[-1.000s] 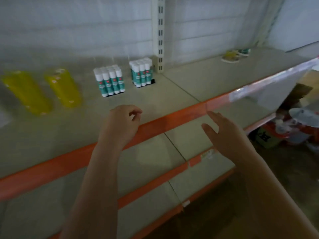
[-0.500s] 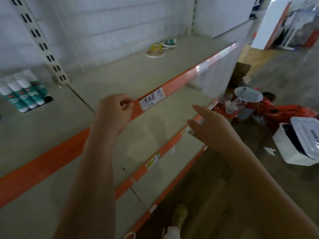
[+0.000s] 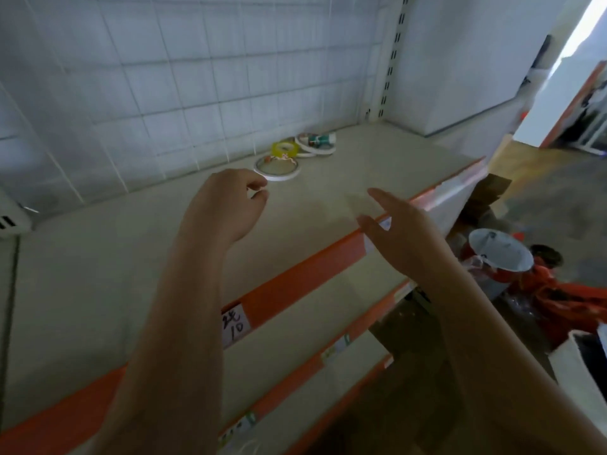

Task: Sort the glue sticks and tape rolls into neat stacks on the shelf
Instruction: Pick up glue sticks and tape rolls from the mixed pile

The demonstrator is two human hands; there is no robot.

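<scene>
Tape rolls lie at the back of the beige shelf (image 3: 345, 178): a flat white roll (image 3: 277, 168) nearest me, a small yellow roll (image 3: 284, 149) behind it, and a white roll with a teal glue stick lying on it (image 3: 316, 141) further right. My left hand (image 3: 226, 205) hovers over the shelf just short of the flat white roll, fingers loosely curled, holding nothing. My right hand (image 3: 402, 231) is out over the shelf's orange front edge with fingers straight, empty. The standing glue sticks are out of view.
A white grid back wall (image 3: 197, 77) closes the shelf behind. Lower shelves with orange price rails (image 3: 295, 290) step out below. On the floor at right stand a white lidded bucket (image 3: 499, 254), red bags (image 3: 565, 297) and a white bin (image 3: 578, 366).
My view has swung right along the shelf: the glue sticks and yellow rolls left the frame and the tape rolls came near. Both hands moved forward over the shelf, still empty.
</scene>
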